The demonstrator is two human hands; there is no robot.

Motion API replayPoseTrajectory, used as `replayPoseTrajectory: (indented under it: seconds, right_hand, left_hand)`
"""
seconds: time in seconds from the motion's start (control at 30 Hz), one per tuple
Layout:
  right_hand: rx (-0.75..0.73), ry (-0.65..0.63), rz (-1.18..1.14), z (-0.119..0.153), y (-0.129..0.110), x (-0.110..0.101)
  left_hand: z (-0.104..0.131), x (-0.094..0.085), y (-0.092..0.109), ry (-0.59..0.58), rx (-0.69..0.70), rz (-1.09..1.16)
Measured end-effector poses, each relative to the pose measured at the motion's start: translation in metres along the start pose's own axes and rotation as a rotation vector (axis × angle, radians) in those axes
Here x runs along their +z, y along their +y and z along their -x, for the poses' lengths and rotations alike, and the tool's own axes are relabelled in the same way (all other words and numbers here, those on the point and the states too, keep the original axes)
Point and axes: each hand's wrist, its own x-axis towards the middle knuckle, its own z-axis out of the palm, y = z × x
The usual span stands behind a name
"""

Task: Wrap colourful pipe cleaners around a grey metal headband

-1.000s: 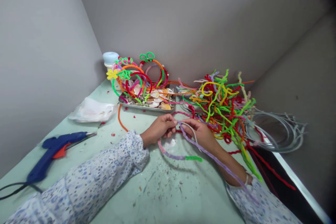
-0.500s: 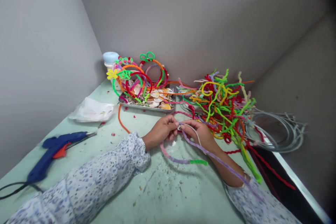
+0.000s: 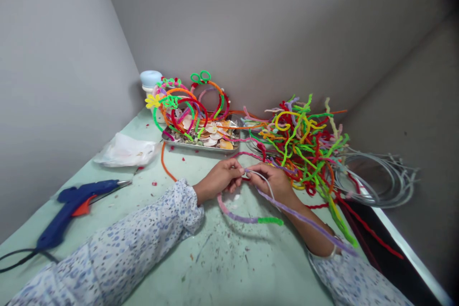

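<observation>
My left hand [image 3: 223, 178] pinches a thin headband whose wrapped end [image 3: 247, 220], pink, purple and green, curves out below my fingers. From between the hands its bare whitish band [image 3: 268, 186] arcs over my right hand [image 3: 276, 184]. That hand is closed, thumb and fingertips pinching a purple pipe cleaner [image 3: 304, 220] close to my left fingertips. The pipe cleaner's long tail runs down along my right forearm. My fingers hide the spot where pipe cleaner and band meet.
Behind my hands a metal tray [image 3: 201, 147] holds shells, with wrapped hoops [image 3: 186, 100] over it. Right of it lies a pile of pipe cleaners [image 3: 304, 143] and a bundle of grey bands [image 3: 387, 181]. A blue glue gun [image 3: 68, 210] and plastic bag [image 3: 127, 149] lie left.
The purple pipe cleaner's tail has swung slightly right and lies closer along my right forearm. Both hands stay almost in place, still pinching.
</observation>
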Motion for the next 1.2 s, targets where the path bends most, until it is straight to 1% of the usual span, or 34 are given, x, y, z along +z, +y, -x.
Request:
replayPoseTrajectory:
  seconds: [0.2,0.4,0.6,0.73,0.9,1.2]
  right_hand:
    - [-0.076,-0.024,0.068,0.003,0.002,-0.003]
    - [-0.163,-0.063,0.079,0.003,0.002,-0.007]
    - [-0.255,-0.105,0.083,0.003,0.001,-0.011]
    - [-0.282,-0.131,0.121,0.003,0.001,-0.013]
    - [-0.311,-0.147,0.153,0.003,-0.001,-0.014]
    - [-0.335,-0.138,0.171,0.003,0.003,-0.014]
  left_hand:
    - [-0.002,-0.005,-0.001,-0.046,-0.037,-0.014]
    - [-0.002,-0.007,0.002,-0.078,-0.096,-0.013]
    - [-0.002,-0.01,0.004,-0.121,-0.103,0.009]
    - [-0.002,-0.012,0.005,-0.165,-0.112,0.025]
    - [-0.002,-0.012,0.008,-0.193,-0.133,0.01]
    - [0.0,-0.011,0.007,-0.185,-0.131,-0.025]
